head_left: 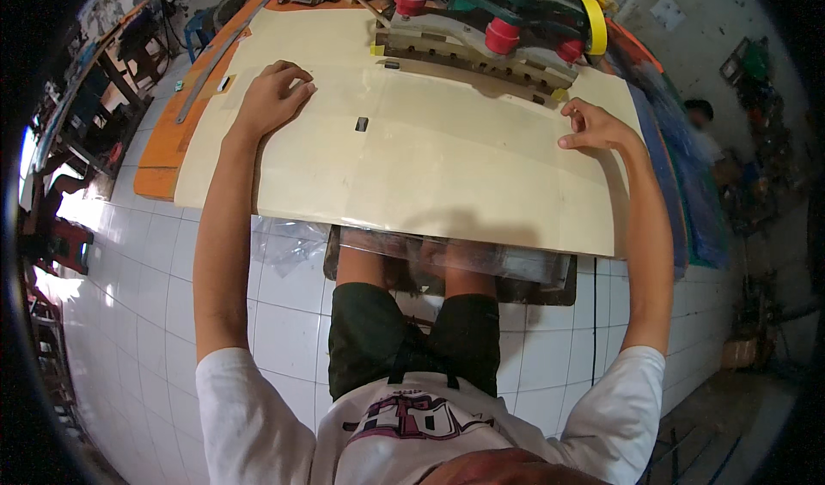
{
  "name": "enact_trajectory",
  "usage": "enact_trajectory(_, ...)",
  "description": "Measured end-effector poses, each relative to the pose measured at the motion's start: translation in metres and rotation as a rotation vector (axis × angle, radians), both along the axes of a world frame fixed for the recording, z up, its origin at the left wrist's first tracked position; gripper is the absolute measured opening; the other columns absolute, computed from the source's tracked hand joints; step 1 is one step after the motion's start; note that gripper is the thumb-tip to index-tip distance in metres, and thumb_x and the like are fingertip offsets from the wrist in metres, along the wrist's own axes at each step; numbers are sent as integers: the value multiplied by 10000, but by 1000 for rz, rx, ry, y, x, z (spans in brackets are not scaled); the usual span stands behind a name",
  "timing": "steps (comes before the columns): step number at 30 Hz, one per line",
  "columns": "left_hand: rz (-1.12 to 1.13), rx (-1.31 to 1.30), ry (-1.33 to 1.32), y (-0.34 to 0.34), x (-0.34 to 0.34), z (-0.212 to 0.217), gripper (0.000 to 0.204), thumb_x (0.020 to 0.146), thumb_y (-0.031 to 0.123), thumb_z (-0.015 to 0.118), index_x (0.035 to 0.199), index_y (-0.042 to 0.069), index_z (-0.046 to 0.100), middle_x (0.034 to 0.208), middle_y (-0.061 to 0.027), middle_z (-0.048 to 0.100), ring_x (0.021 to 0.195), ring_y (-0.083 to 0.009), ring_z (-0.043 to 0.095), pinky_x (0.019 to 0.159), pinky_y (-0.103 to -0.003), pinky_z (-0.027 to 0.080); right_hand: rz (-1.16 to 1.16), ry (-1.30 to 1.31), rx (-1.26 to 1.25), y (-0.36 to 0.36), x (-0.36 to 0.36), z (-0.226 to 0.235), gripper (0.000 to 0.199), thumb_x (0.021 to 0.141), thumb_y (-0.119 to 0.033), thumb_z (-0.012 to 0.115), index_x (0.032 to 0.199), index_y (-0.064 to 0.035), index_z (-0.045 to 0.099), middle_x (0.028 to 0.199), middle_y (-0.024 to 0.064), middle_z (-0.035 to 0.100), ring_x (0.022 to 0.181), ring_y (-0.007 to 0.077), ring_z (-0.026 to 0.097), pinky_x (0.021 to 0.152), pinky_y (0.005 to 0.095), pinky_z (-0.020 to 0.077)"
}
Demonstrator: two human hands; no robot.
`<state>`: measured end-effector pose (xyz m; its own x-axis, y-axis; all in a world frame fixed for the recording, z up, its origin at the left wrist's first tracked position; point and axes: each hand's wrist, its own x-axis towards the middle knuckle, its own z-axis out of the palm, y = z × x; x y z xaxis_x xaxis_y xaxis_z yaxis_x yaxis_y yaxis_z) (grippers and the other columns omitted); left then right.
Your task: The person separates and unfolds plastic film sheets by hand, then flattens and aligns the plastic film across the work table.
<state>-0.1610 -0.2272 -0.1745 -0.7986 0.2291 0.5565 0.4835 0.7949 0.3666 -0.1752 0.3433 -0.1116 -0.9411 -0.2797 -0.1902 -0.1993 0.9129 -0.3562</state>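
Note:
A wide, glossy cream sheet (447, 167) lies over the table, with straight seams or folds across it. On its left part rests my left hand (273, 98), fingers loosely bent and thumb apart, holding nothing that I can see. Near the far right of the sheet is my right hand (597, 128), thumb and fingers curved with a gap between them and nothing visible in it. Between the hands, a small dark rectangular piece (362, 124) sits on the sheet. Just beyond, a machine's long metal bar (477, 62) spans the sheet, its right end close to my right hand.
Above the bar stands the dark green machine body (473, 17) with red knobs and a yellow wheel (594, 26). A metal ruler (199, 81) lies along the orange tabletop (159, 163) at left. Clear plastic (296, 243) hangs below the front edge. Blue plastic sheeting (675, 154) is at right.

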Motion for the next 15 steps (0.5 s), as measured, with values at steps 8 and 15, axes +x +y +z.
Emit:
enact_trajectory(8,8,32,-111,2,3,5,223,888,207,667,962,-2,689,1053,-173,645,961,-312,641,807,-385,521,5,69,-202,-20,30,-3,180,773,-111,739,867,-3,632,755,40,611,746,136,580,710,280,468)
enact_trajectory(15,-124,-71,190,28,10,17,402,843,200,645,1223,69,625,1197,-150,631,1039,-356,618,919,-424,466,222,904,6,-91,158,68,101,846,-35,634,942,-6,627,837,146,644,755,284,626,689,354,490)
